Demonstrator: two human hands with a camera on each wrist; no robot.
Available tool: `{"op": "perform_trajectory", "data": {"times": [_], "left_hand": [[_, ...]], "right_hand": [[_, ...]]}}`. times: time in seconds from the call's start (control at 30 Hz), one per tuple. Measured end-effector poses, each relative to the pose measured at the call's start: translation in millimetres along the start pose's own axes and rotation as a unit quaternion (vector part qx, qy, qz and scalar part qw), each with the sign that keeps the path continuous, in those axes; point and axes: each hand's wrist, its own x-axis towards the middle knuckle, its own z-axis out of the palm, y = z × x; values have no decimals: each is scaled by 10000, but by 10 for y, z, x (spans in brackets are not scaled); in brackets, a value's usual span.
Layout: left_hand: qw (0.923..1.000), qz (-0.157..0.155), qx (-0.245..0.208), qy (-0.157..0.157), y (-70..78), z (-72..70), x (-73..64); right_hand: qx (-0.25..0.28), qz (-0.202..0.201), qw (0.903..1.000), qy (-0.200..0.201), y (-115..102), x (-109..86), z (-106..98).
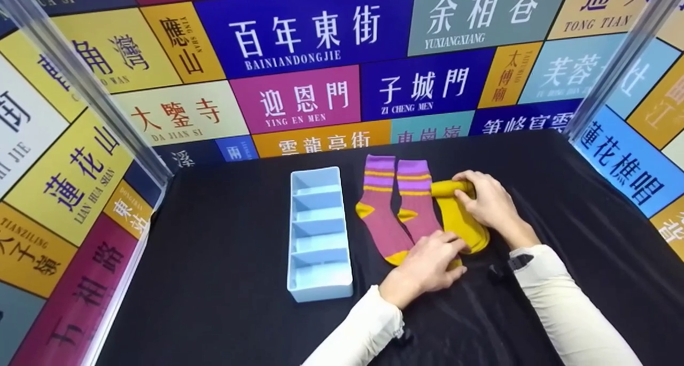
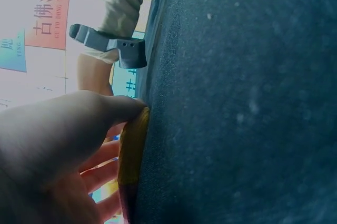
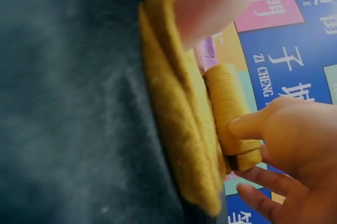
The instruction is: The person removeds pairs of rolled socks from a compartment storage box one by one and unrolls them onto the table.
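A pair of mustard-yellow socks (image 1: 464, 224) lies at the right, its top end rolled into a thick cylinder (image 3: 227, 105). My right hand (image 1: 489, 200) grips that roll, thumb on its near side and fingers behind its end. My left hand (image 1: 433, 262) rests on the toe of the right sock of a pink pair; in the left wrist view its thumb touches the yellow toe (image 2: 134, 148), with the fingers spread over the far side. The pink pair, a left sock (image 1: 382, 216) and a right sock (image 1: 419, 205), lies flat with purple, yellow-striped cuffs.
Left of the socks stands a light-blue box (image 1: 320, 294) with several compartments in a row. A black cloth (image 1: 224, 248) covers the table. Behind it rises a wall of coloured sign panels (image 1: 299, 29), with clear upright posts at both sides.
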Motion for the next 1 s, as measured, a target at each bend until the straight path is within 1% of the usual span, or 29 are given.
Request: {"op": "perform_trajectory", "data": {"times": [0.07,0.13,0.23,0.33,0.4,0.53,0.7,0.87,1.0], "left_hand": [[10000,-1,17,-41,-4,-5,3],[10000,8,-3,-80,-4,-10,6],[9999,31,-67,-118,-3,-12,12],[9999,32,-106,-123,-6,-11,14],[9998,21,-112,-139,-9,-15,12],[9998,34,-99,-158,-14,-22,8],[9998,81,-31,-174,-14,-25,3],[9996,190,-6,-202,0,-38,1],[9994,254,39,-221,17,-54,3]], "right_hand": [[80,74,9999,63,-8,33,9],[179,91,9996,208,-4,59,23],[273,-40,9991,312,7,75,44],[218,-185,9995,121,23,79,63],[182,-165,9997,-78,34,79,69],[181,84,9995,-237,49,104,65],[76,465,9987,-195,52,159,52],[-211,829,9963,51,56,197,51],[-255,1101,9934,213,58,210,64]]}}
